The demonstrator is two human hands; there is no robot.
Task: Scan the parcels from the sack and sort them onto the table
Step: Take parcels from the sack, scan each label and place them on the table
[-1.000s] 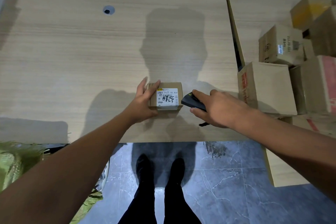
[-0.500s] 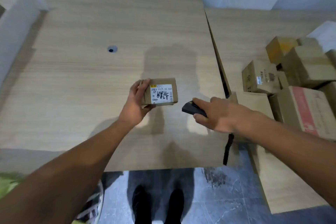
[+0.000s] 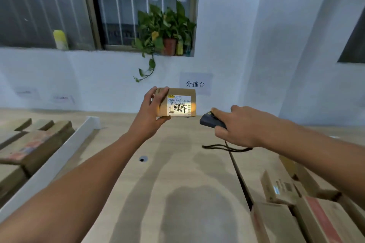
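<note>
Cardboard parcel (image 3: pixel 183 92): small box held up above the table (image 3: pixel 177 193), lit label (image 3: pixel 179 105) facing the viewer.
Left hand (image 3: pixel 150 118): thumb and fingers clamp the box's left end, clear of the label.
Right hand (image 3: pixel 237 126): wrapped round the scanner (image 3: pixel 210 121), just beside the box.
Handling: judged light and stiff; grip by the end faces.

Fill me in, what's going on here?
A person is mid-scan. The left hand holds a small cardboard parcel up above the table, label toward the camera. The right hand grips a dark handheld scanner aimed at it, and a bright patch of light sits on the label. Other boxes are piled at the table's right side.
</note>
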